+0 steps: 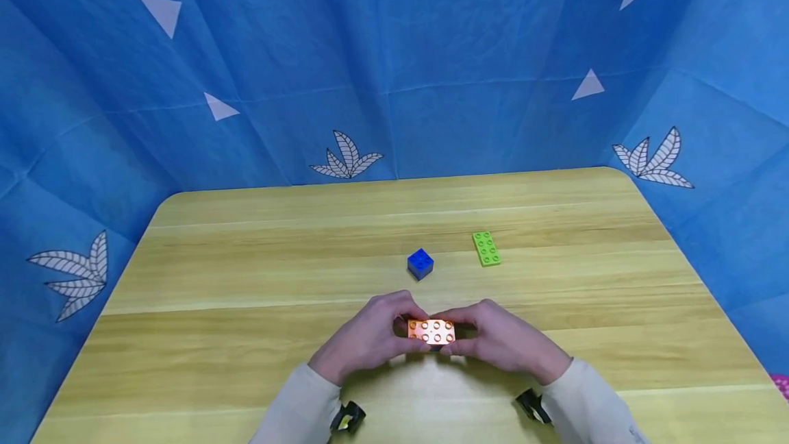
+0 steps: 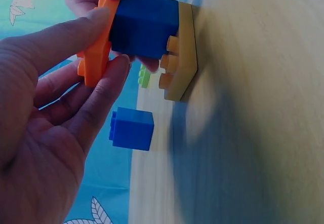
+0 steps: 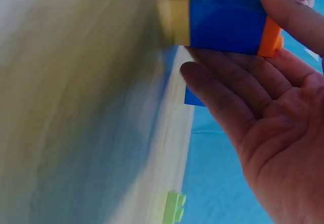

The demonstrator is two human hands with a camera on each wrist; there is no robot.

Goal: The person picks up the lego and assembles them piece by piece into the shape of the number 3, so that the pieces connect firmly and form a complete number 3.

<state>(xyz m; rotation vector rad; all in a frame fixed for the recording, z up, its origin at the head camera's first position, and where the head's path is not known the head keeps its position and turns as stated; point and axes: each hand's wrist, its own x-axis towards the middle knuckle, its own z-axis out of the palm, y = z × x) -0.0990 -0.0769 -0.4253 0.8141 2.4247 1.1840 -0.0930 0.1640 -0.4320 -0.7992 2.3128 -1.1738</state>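
Observation:
An orange plate brick [image 1: 431,331] with studs on top lies across a blue brick [image 2: 147,24], which stands on a yellow plate brick [image 2: 185,62]. In the left wrist view the orange piece overhangs bare yellow studs on one side. My left hand [image 1: 374,333] pinches the overhanging end of the orange brick between thumb and fingers. From the other side my right hand [image 1: 502,338] grips the stack, its thumb near the orange brick's edge and fingers along the blue brick [image 3: 228,24]. The stack's base sits on or just above the table; I cannot tell which.
A loose blue brick [image 1: 420,264] stands on the wooden table [image 1: 246,348] just beyond my hands. Farther right lies a light green plate brick [image 1: 487,249]. A blue patterned cloth [image 1: 394,53] hangs behind the table and at its sides.

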